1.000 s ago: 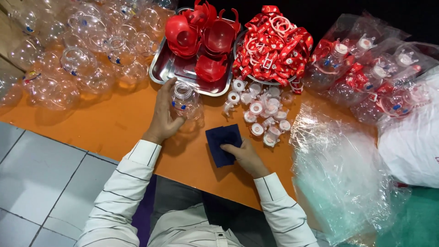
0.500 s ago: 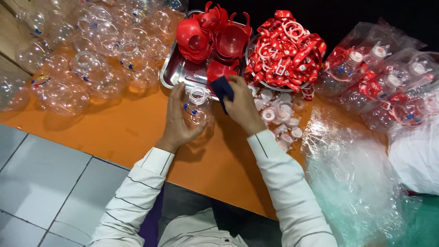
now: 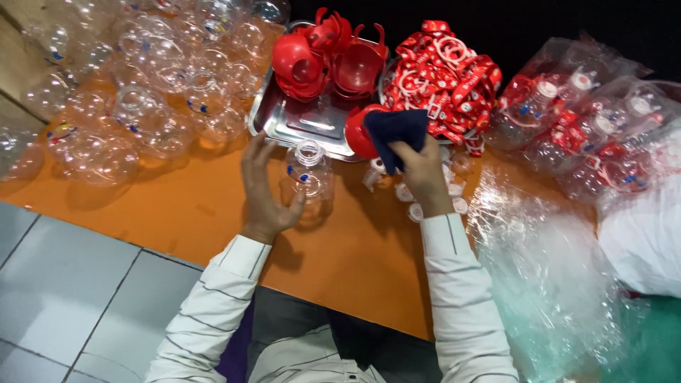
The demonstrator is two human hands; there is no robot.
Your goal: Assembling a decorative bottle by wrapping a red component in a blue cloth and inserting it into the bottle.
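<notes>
My left hand (image 3: 264, 188) is wrapped around a small clear plastic bottle (image 3: 309, 177) that stands upright on the orange table (image 3: 213, 213). My right hand (image 3: 420, 169) grips a dark blue cloth (image 3: 396, 135) and presses it against a red plastic cup piece (image 3: 358, 133) at the edge of a steel tray (image 3: 305, 124). More red cup pieces (image 3: 330, 53) are stacked in the tray. Several small white caps (image 3: 415, 202) lie on the table under my right wrist.
Many clear bottles (image 3: 142, 92) are heaped at the back left. A pile of red straps (image 3: 447, 74) lies right of the tray. Bagged bottles (image 3: 589, 128) and loose clear plastic wrap (image 3: 546, 262) fill the right side. Grey floor tiles (image 3: 64, 291) lie below the table edge.
My right hand lifted the blue cloth off the table and carried it up to a red cup piece at the tray. My left hand stayed on the clear bottle.
</notes>
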